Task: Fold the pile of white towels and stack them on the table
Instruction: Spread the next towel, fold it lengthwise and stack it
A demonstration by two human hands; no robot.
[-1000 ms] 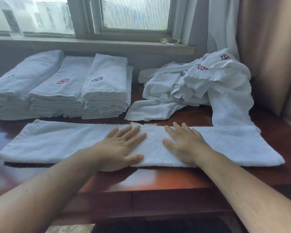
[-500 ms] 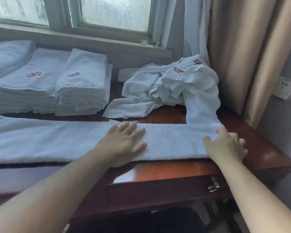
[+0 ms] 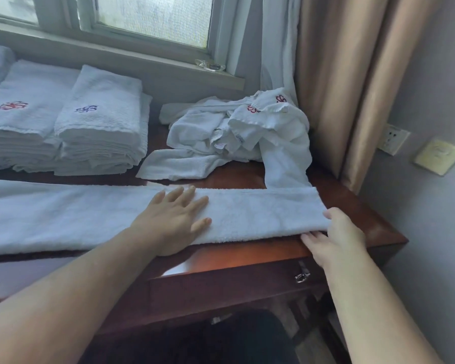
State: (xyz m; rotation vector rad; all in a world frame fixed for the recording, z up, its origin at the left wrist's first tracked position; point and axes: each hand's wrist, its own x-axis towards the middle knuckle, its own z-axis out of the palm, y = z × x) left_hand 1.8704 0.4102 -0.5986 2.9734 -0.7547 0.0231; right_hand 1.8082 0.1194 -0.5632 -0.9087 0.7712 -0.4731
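Nearest to the camera, two bare forearms reach over the front edge of the dark red wooden table [image 3: 247, 254]. A drawer with a small metal handle [image 3: 301, 275] sits under the table top, below the right wrist.

The left hand [image 3: 172, 222] lies flat on the long towel [image 3: 90, 216], with the fingers straight and a little spread, and the palm pressing down near the middle of the strip. It holds nothing. The right hand [image 3: 334, 236] is at the right end of this towel, at the near corner. The thumb lies on top of the cloth and the fingers are tucked under its edge, so the hand pinches the end of the towel.

The long towel is folded into a narrow band and stretches along the front of the table, out of view on the left.

Behind it, on the right, is the pile of unfolded white towels [image 3: 237, 135], crumpled, with red embroidery on top. One of them hangs down and touches the long towel. On the left stand stacks of folded towels [image 3: 97, 127], close beside each other.

Farther back are the window sill [image 3: 142, 56], the window and beige curtains [image 3: 347, 74].
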